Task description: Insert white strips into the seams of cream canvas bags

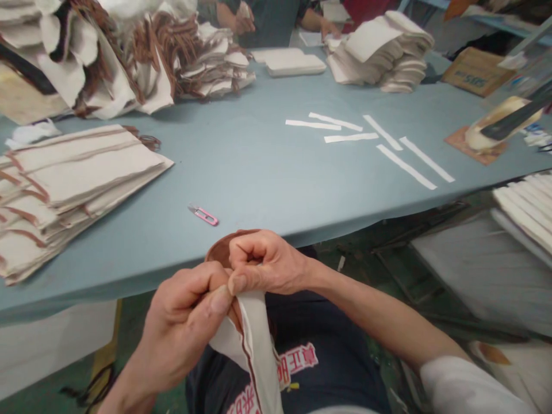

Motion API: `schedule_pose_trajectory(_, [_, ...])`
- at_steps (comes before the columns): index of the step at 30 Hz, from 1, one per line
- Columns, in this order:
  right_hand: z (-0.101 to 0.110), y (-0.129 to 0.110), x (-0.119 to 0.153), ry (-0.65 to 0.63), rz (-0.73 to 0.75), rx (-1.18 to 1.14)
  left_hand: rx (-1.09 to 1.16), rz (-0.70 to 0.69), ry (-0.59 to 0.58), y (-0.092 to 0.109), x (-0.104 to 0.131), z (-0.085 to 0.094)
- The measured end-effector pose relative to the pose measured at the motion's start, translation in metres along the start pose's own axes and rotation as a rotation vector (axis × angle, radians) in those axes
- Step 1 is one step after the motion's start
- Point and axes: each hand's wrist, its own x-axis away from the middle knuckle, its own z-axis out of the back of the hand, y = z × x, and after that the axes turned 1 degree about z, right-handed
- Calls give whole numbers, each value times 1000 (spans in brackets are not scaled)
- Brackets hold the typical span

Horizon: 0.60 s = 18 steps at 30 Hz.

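Above my lap, at the table's front edge, both hands pinch a cream fabric piece with brown trim. My left hand has its thumb and fingers closed on the brown edge. Right against it, my right hand is closed on the same piece, thumb tip beside the left thumb. A brown band of the piece curves up behind the hands. The exact spot between the fingertips is hidden. On the table beyond lies a pair of pink thread snips.
A blue-covered table spans the view. Stacked cream fabric pieces lie at left, with a larger heap behind. Several white strips lie at right, near a tape dispenser-like object. A co-worker's hands show across the table.
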Motion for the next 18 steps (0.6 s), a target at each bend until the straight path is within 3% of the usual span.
schedule_pose_trajectory(3, [2, 18, -3, 49, -2, 9, 347, 194, 151, -18, 3, -23])
schedule_pose_trajectory(7, [8, 23, -3, 93, -1, 62, 387, 221, 214, -29, -5, -33])
schedule_pose_trajectory(12, [16, 1, -6, 69, 79, 171, 224, 186, 89, -18, -6, 0])
schedule_pose_trajectory(15, [18, -14, -8, 52, 163, 231, -39, 75, -10, 0, -11, 16])
schedule_pose_trajectory(18, [23, -23, -9, 40, 206, 304, -296, -14, -69, 19, -23, 22])
